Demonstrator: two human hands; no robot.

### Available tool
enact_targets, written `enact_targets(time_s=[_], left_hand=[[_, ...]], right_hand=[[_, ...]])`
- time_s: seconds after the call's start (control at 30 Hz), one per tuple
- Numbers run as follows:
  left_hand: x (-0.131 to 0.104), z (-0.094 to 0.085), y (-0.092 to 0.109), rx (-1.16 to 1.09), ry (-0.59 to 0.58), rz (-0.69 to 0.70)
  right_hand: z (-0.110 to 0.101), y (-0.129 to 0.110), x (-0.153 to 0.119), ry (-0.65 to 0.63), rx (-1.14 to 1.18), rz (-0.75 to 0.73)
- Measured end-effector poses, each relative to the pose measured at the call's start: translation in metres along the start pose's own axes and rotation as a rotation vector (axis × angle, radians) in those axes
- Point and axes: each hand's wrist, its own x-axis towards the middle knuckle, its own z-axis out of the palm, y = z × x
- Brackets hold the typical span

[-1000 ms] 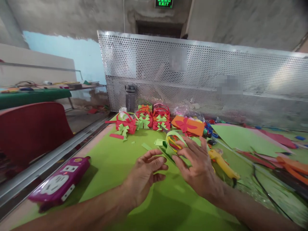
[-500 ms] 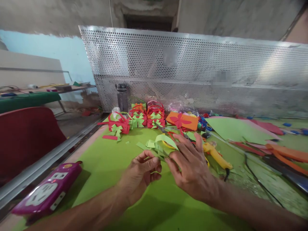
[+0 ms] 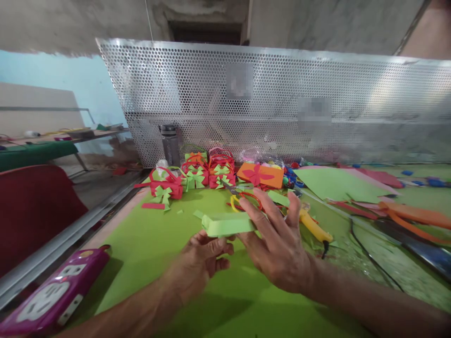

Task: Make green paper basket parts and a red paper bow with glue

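Observation:
A light green folded paper strip (image 3: 228, 224) spans the gap between my two hands, above the green table surface. My left hand (image 3: 206, 253) is closed, thumb and fingers pinching the strip's lower left edge. At the strip's right end, my right hand (image 3: 278, 244) grips it low down, its other fingers raised and spread; the exact contact is hidden behind them. Just beyond the hands lie scissors (image 3: 254, 196) with red and yellow handles. Beside my right hand rests a yellow glue gun (image 3: 315, 226).
Red paper baskets with green bows (image 3: 169, 188) stand at the back, next to an orange box (image 3: 262, 176) and a dark bottle (image 3: 171, 145). A purple pencil case (image 3: 58, 291) lies front left. Paper sheets (image 3: 341, 185) spread at right, before a perforated metal panel (image 3: 197, 84).
The green strip, curled and loose before, now stretches flat and wide between my hands. The view has turned slightly to the right. Both hands stay close together.

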Motion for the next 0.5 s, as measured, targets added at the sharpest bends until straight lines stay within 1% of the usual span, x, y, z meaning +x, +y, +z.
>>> enact_targets(time_s=[0.07, 0.23, 0.37, 0.5], left_hand=[[-0.001, 0.002, 0.000, -0.008, 0.011, -0.008], [-0.003, 0.005, 0.000, -0.081, 0.019, -0.023], [-0.005, 0.004, -0.001, -0.107, 0.009, -0.032], [-0.007, 0.003, 0.000, -0.107, -0.034, -0.028]], right_hand=[[-0.002, 0.001, 0.002, 0.006, -0.042, -0.030], [-0.003, 0.000, 0.006, -0.175, -0.154, 0.010], [0.006, -0.002, 0.002, -0.160, -0.193, 0.032], [0.012, -0.002, -0.002, -0.159, -0.151, 0.044]])
